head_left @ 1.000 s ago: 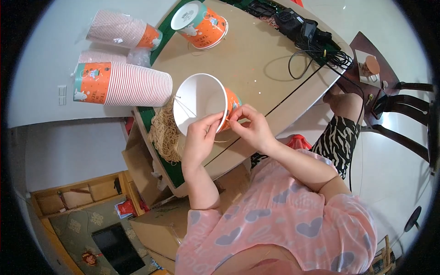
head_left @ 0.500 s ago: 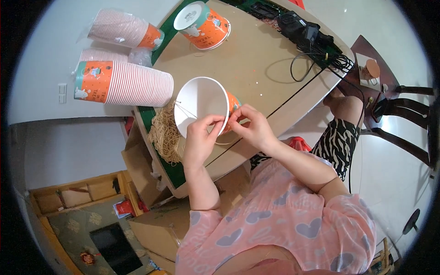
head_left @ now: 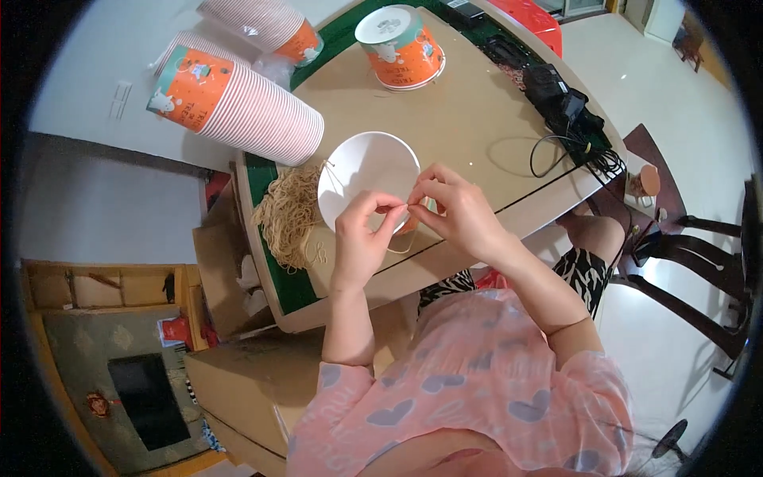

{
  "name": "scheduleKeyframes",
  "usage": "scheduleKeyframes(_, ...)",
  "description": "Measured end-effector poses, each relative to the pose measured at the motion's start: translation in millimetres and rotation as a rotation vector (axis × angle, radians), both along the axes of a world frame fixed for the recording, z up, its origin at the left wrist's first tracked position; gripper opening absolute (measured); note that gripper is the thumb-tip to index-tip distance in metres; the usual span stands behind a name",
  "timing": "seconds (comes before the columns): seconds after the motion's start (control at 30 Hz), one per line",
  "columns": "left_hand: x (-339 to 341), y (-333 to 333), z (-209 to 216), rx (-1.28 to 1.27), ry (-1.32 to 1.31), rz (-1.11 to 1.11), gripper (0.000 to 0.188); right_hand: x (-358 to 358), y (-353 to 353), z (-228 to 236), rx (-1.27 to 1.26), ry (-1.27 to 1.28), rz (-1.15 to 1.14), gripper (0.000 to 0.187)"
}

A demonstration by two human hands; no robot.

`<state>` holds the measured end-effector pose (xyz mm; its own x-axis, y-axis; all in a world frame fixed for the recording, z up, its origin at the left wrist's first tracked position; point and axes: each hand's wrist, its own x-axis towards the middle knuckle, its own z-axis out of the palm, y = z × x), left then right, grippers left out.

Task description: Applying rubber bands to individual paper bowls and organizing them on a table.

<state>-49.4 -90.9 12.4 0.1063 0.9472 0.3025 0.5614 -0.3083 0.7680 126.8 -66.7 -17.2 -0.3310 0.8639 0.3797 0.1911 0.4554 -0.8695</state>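
Observation:
A white-lined paper bucket (head_left: 369, 155) with an orange outside stands at the table's near edge, its mouth facing me. A thin beige cord (head_left: 329, 164) runs through its far left wall, and a loop of it hangs by the near rim. My left hand (head_left: 364, 232) is closed in a pinch at the near rim. Opposite it, my right hand (head_left: 459, 208) pinches too, and the fingertips of both meet over the rim. The bit of cord between them is tiny and mostly hidden. Left of the bucket lies a tangled heap of beige cords (head_left: 284, 215).
Nested orange and striped paper buckets (head_left: 262, 111) lie at the left, with wrapped stacks (head_left: 270, 32) behind. An upside-down bucket (head_left: 401, 48) stands at the far side. Black cables and adapters (head_left: 556, 95) lie along the right edge. A cardboard box (head_left: 246, 389) sits below the table.
My view has shifted, so the table sits differently in it. My right fingers have come from the bucket's outer side up to the rim, and the fingertips of both hands now meet.

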Motion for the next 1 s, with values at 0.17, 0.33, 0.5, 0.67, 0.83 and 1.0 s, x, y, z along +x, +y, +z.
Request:
scheduleKeyframes(0.17, -1, 0, 2, 0.039, -0.027, -0.027, 0.008, -1, 5, 2, 0.022, -0.010, 0.054, 0.013)
scheduleKeyframes(0.33, -2, -1, 12, 0.076, 0.077, -0.062, 0.022, -5, 12, 1, 0.007, 0.027, 0.096, 0.011)
scheduleKeyframes(0.5, -31, -24, 20, 0.100, 0.441, -0.135, 0.031, -3, 18, 0, -0.041, -0.024, 0.126, 0.008)
scheduleKeyframes(0.67, -48, -27, 18, -0.192, 0.292, -0.165, 0.012, -2, 17, -1, -0.059, 0.014, 0.165, 0.008)
scheduleKeyframes(0.83, -52, -16, -2, -0.249, -0.284, 0.061, 0.006, -1, 17, 2, -0.051, -0.006, 0.253, 0.008)
scheduleKeyframes(1.0, -34, -5, -2, 0.007, 0.272, 0.072, 0.040, 2, 17, -2, -0.116, 0.010, 0.257, 0.009)
